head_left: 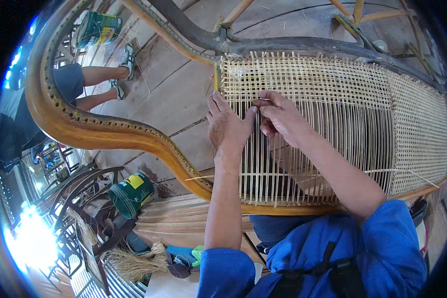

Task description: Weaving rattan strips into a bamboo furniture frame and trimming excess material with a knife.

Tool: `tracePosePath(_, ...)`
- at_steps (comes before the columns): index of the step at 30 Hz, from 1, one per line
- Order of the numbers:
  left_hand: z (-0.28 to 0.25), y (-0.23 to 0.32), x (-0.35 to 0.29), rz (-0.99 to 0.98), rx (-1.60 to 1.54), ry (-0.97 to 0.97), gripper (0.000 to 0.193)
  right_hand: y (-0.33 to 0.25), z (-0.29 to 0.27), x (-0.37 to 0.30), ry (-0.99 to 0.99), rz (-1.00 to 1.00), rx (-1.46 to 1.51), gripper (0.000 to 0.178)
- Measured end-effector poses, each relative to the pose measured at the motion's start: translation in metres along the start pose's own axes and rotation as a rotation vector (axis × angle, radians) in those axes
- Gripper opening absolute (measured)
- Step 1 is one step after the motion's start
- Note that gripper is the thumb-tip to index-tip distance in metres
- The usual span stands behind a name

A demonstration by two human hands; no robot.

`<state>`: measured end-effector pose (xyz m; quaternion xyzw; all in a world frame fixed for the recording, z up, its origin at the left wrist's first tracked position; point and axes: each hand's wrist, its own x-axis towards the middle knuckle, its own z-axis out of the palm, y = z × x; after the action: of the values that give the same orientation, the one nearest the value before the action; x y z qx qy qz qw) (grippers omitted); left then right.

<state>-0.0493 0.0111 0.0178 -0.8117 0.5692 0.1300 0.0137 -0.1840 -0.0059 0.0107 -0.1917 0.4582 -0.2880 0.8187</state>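
Observation:
A cane panel (313, 82) stretches across a curved wooden seat frame (109, 134) with a row of drilled holes. Its far band and right section are woven into a grid; nearer me run lengthwise cane strands (303, 154) with gaps between. My left hand (228, 124) rests at the panel's left edge, thumb spread from the fingers, touching frame and strands. Just right of it, my right hand (283, 116) is closed in a pinch at the lower edge of the weave, on what looks like a cane strand. A loose cane strip (201, 178) crosses the near strands, both ends sticking out.
Green buckets (131, 194) stand on the left, one beside dark curved chair parts (79, 198). A bundle of pale fibre (136, 260) lies lower left. Another person's legs (97, 87) show at upper left. A dark frame rail (303, 45) runs along the far side.

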Motion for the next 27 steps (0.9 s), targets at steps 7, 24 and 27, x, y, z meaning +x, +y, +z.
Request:
tracePosePath(7,-0.002,0.004,0.002,0.017,-0.019,-0.025,0.089,0.004,-0.003,0.001,-0.001,-0.005,0.002,0.046)
tracePosePath(24,0.004,-0.009,0.005,0.039,-0.164,-0.009,0.069,-0.002,0.007,0.020,-0.092,0.001,0.086,0.047)
tracePosePath(27,0.003,-0.009,0.004,0.022,-0.114,0.005,0.066,-0.001,0.008,0.019,-0.074,0.002,0.189,0.051)
